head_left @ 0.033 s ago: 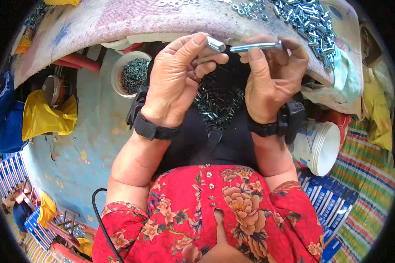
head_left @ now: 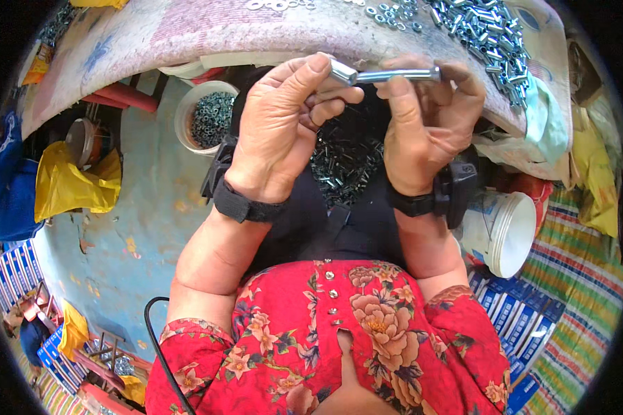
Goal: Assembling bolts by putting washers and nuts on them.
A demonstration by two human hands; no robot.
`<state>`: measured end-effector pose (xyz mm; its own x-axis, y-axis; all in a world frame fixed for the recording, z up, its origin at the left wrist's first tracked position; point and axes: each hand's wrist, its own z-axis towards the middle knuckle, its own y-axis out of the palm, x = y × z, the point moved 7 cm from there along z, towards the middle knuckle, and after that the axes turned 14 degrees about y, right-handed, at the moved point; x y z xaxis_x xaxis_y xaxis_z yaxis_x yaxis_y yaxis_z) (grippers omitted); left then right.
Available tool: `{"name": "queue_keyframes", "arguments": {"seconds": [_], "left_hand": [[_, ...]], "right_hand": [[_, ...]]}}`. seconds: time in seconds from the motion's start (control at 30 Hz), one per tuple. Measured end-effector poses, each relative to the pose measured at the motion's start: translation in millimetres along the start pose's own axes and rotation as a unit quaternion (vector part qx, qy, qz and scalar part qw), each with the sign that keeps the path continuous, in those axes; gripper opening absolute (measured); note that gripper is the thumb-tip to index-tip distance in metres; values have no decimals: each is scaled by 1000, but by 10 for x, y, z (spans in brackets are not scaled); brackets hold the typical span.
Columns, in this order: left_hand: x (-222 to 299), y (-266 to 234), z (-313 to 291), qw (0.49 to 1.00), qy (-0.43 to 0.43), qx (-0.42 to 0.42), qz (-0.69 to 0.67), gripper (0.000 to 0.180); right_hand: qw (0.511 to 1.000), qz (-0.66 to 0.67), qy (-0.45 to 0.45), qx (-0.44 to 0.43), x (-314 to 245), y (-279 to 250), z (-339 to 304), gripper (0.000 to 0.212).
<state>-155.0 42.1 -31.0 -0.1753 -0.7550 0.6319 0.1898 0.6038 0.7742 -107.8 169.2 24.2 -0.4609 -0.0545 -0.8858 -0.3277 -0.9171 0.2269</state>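
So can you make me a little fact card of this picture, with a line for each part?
Left hand: pinching a shiny metal sleeve
Right hand: holding a metal rod
Where they meet: end to end; can't tell if the rod is inside
Tabletop: metal-piece pile at right
White bucket: small metal rings inside
Shirt: red, flowery

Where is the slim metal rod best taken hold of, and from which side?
Grip the slim metal rod probably near its wider right end, coming from the right. It lies nearly level, and its left end is at or very near the thicker metal piece in the left hand, leaving little room there.
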Motion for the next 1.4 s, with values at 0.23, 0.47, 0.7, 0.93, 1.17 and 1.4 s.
{"name": "queue_keyframes", "arguments": {"seconds": [0.23,0.47,0.7,0.93,1.17,1.4], "left_hand": [[-306,-86,-115,988,-65,51,-132,17],[-268,-179,-152,980,-63,160,-102,14],[-367,-293,-111,975,-58,174,-130,11],[-329,-396,-30,972,-46,189,-130,13],[-229,-693,57,973,-24,187,-136,16],[-107,-615,54,986,-49,133,-83,24]], "right_hand": [[973,-120,-196,-33,-41,111,-192,37],[978,-144,-150,-17,153,102,-190,34],[958,-231,-169,-31,198,218,-195,28],[947,-273,-157,-57,294,255,-58,24],[934,-226,-118,-252,485,560,120,17],[847,-498,-144,-121,864,209,1266,17]]}}
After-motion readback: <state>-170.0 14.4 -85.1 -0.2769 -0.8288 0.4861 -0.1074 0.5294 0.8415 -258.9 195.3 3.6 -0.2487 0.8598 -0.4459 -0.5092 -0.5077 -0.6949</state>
